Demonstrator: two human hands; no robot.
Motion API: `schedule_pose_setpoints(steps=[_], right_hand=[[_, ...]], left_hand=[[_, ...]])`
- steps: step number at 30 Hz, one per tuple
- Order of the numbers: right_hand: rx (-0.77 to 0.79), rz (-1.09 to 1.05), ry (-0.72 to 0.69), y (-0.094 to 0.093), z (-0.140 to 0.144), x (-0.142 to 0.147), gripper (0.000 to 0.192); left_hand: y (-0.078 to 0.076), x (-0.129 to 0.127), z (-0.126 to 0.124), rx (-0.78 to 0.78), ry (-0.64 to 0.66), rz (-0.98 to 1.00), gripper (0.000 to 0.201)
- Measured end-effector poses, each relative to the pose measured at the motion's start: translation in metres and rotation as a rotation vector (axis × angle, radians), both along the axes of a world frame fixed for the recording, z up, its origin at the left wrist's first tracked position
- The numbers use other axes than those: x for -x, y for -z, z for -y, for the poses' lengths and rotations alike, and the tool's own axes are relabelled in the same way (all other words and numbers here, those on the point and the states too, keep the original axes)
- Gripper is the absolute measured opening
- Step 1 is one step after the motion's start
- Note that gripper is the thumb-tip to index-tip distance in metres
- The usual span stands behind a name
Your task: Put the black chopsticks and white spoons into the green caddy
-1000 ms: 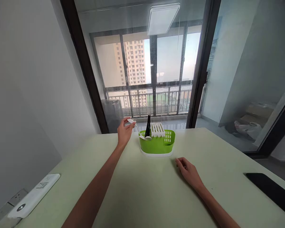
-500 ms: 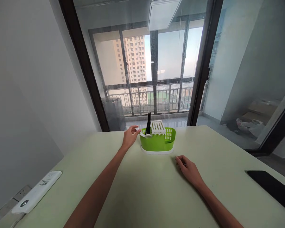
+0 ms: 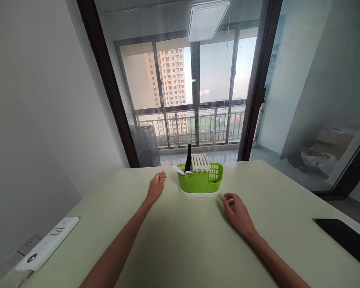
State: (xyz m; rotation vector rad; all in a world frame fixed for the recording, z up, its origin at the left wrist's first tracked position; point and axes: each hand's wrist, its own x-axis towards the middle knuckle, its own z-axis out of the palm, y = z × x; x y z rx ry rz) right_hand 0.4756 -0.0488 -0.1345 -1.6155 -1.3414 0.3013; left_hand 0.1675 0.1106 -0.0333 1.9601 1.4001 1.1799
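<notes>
A green basket (image 3: 199,184) with a white base stands on the table in front of me. Black chopsticks (image 3: 188,158) rise upright from its left part. A white spoon (image 3: 180,171) leans over the left rim, its end sticking out to the left. Across the basket's top sits a white slatted rack (image 3: 201,161). My left hand (image 3: 156,186) is just left of the basket, apart from it, fingers loosely bent and holding nothing. By the basket's front right corner, my right hand (image 3: 237,213) rests with curled fingers, a gap between thumb and forefinger, and nothing in it.
A white power strip (image 3: 49,244) with a cable lies at the table's left edge. On the right lies a flat black object (image 3: 343,238). Behind the pale green table (image 3: 180,248) stands a glass door with a dark frame (image 3: 247,132).
My left hand has let go of the white spoon at the basket's left rim and drawn back to the left and towards me. My right hand's fingers have parted slightly.
</notes>
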Motion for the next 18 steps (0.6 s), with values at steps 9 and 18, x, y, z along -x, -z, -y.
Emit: schedule_pose_setpoints(steps=[9, 18], right_hand=[[-0.108, 0.259, -0.041, -0.023, -0.035, 0.023, 0.048], [-0.092, 0.249, 0.054, -0.01, -0.048, 0.019, 0.047]], left_hand=[[0.032, 0.064, 0.03, 0.166, -0.008, -0.135, 0.053], [0.035, 0.08, 0.067, 0.129, 0.017, -0.146, 0.045]])
